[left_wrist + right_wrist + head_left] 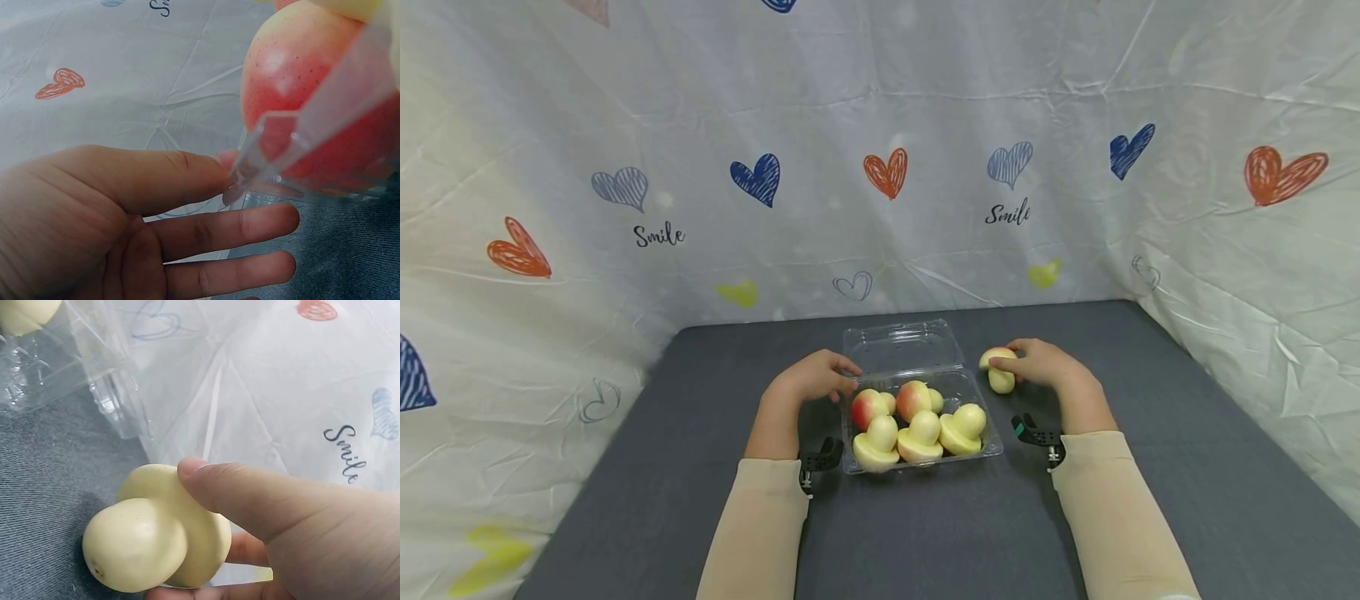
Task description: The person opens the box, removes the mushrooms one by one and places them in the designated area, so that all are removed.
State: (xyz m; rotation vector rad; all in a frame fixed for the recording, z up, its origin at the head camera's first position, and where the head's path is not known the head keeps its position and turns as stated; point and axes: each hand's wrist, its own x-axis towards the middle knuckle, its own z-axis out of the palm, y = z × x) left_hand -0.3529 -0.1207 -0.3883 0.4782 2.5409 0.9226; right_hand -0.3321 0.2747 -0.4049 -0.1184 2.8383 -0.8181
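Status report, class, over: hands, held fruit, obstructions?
Left hand pinching edge of clear rectangular plastic box. Right hand gripping pale-yellow two-lobed fruit, outside box. Transparent hinged lid open; no obstruction seen between fruit and box.

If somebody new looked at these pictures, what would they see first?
Probably the five pale and rosy fruits in the open clear box. Right of it, the right grip holds another pale fruit, while the left grip pinches the box on its left. Behind, bright hearts dot a white sheet.
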